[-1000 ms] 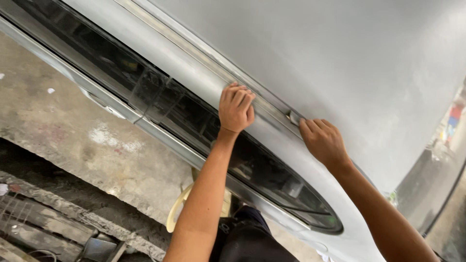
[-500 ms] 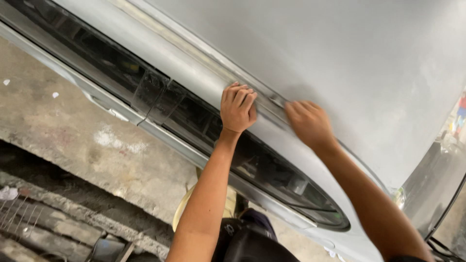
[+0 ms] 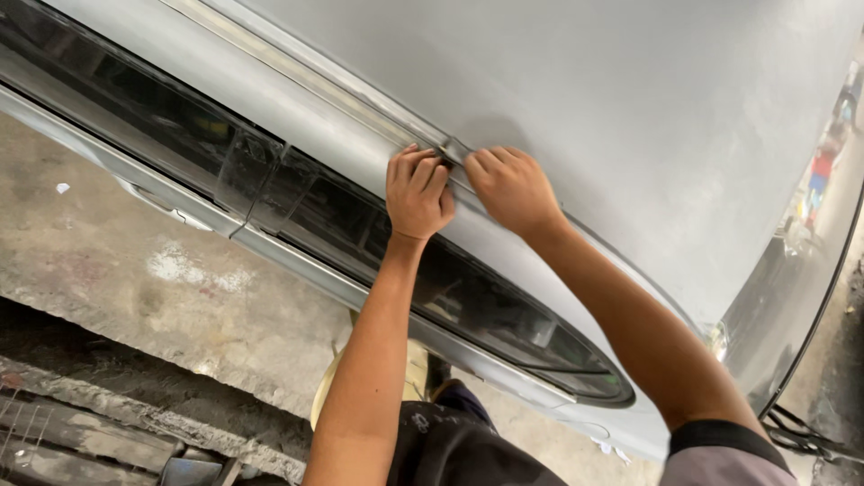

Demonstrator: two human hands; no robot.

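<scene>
We have both hands up on the silver car roof (image 3: pixel 630 117), meeting at the narrow trim strip (image 3: pixel 297 76) that runs along the roof's edge above the dark side windows (image 3: pixel 180 135). Our left hand (image 3: pixel 417 192) lies with its fingers curled and pressed together on the strip, fingertips bearing down on it; our right hand (image 3: pixel 513 187) sits just beside it, its fingertips (image 3: pixel 477 162) touching the same spot, where a small end or joint of the strip shows between the 2 hands. Whether the right hand pinches that end or only presses on it, we cannot tell. To do this well, in our judgement, we keep the 2 hands close together so the strip cannot buckle between them, press with the pads rather than the nails to spare the paint, and work along the channel a little at a time. The concrete floor (image 3: pixel 135 270) lies below us.
</scene>
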